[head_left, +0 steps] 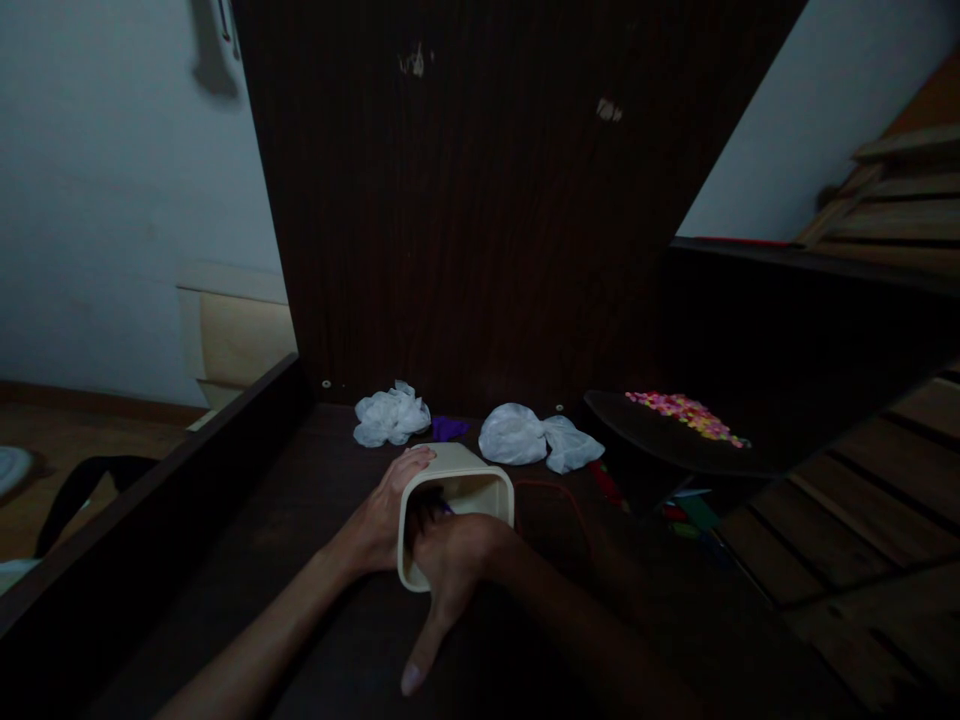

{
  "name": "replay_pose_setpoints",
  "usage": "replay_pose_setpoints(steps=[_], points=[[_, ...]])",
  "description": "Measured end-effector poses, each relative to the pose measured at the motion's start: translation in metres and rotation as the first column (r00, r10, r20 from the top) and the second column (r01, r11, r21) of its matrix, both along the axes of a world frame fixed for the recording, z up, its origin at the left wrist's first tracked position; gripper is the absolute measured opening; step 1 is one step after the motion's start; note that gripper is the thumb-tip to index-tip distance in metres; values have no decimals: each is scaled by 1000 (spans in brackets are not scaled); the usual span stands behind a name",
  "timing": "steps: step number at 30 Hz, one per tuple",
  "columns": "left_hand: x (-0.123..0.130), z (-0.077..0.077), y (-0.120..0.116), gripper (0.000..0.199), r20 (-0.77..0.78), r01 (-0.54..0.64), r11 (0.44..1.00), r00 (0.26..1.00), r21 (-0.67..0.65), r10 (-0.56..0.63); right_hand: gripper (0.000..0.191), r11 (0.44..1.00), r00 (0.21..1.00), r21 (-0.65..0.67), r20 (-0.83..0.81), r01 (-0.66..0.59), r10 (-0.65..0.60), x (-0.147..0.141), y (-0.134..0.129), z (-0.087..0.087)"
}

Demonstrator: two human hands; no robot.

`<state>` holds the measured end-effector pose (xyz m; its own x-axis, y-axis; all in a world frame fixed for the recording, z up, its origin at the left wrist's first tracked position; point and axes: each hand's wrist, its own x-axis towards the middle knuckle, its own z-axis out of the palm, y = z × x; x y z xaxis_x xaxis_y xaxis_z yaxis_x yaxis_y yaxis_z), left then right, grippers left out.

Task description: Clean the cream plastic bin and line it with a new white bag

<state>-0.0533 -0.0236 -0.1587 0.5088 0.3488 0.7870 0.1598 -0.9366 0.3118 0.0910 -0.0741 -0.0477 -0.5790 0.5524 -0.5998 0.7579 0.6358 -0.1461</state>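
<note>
Because the cream plastic bin [474,493] opens toward the inserted right hand [459,562], whose grip cannot be determined, the left hand [382,515] holds its side, presumably for steadiness.

I can pass left of my left hand [384,512] until the raised wooden edge [217,460]. Ahead of both hands, a crumpled plastic bag [388,416], a knotted plastic bag [516,436] and the upright wooden panel [480,230] block me; walls of the cream plastic container [457,458] hem in my right hand [459,560].
</note>
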Motion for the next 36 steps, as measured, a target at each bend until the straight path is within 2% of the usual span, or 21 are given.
replay_pose_setpoints(steps=[2, 5, 7, 10, 14, 18, 21, 25, 29, 32, 36], points=[[-2, -1, 1, 95, 3, -4, 1000, 1000, -15, 4, 123, 997, 993, 78, -120, 18, -8, 9, -17, -5], [-2, -2, 2, 98, 13, 0, 999, 1000, -36, 1, 88, 985, 986, 152, -156, 85, -62, 28, -43, -8], [-2, -2, 2, 102, 31, 9, 999, 999, -32, -8, 82, 993, 978, 118, -211, 20, 5, 41, -55, -2], [1, 0, 1, 106, 44, 12, 1000, 999, -12, -11, 73, 991, 982, 125, -188, 49, -25, 53, -61, 13], [3, 4, -2, 106, 27, 13, 1000, 1000, 5, -13, 81, 992, 993, 90, -85, 90, -82, 45, -48, 18], [3, 5, -5, 106, 12, 23, 1000, 1000, 17, -23, 103, 994, 992, 22, 65, 106, -107, 23, -16, 5], [3, 3, -4, 109, -5, 30, 999, 1000, 22, -30, 124, 999, 994, 1, 93, 54, -54, 13, 8, -3], [0, 0, -1, 109, 9, 6, 1000, 1000, 0, -6, 125, 997, 998, -68, 52, 24, -20, 10, 18, -6], [-3, -1, 1, 106, 10, 4, 1000, 1000, -21, -4, 131, 999, 982, 34, -185, -32, 38, 21, -6, -10], [-5, -1, 2, 100, 6, -6, 1000, 1000, -29, 6, 117, 989, 950, 144, -303, -37, 79, 36, -31, -15], [-6, -3, 4, 102, 5, -2, 999, 1000, -51, 2, 68, 949, 912, 295, -410, 107, 24, 49, -56, -25]])
